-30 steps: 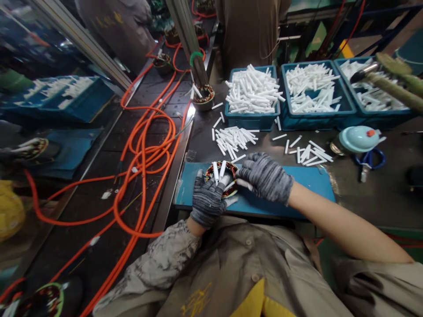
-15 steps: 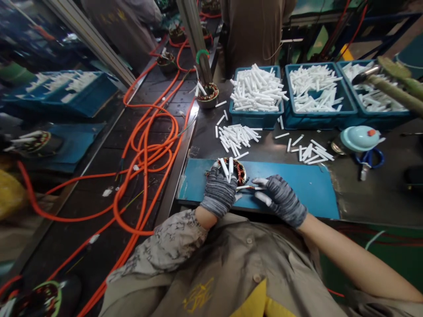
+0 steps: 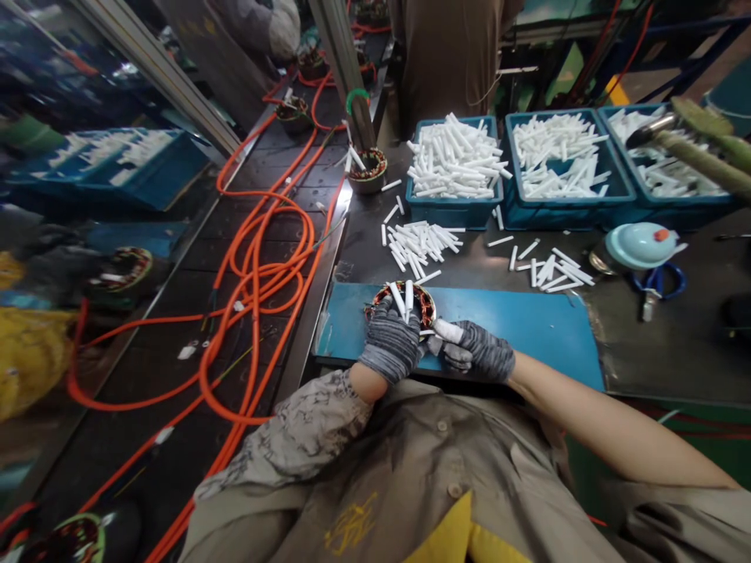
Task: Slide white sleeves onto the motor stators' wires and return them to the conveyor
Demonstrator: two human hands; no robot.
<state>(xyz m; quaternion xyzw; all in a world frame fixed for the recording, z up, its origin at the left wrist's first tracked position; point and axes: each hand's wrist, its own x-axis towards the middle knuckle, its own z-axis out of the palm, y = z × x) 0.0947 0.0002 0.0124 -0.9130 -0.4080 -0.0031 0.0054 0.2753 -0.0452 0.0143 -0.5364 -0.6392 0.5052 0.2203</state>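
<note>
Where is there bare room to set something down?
Blue mat, right of the right hand; dark bench, nearer than the blue-handled tool and right of the mat. Crowded: around the wound ring at the left hand, and the bench behind, strewn with white tubes.

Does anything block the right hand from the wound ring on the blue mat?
Nothing visible blocks the right hand; it is at the wound ring's near right edge, though contact is unclear. The left hand covers the ring's near left side, leaving its right rim exposed.
</note>
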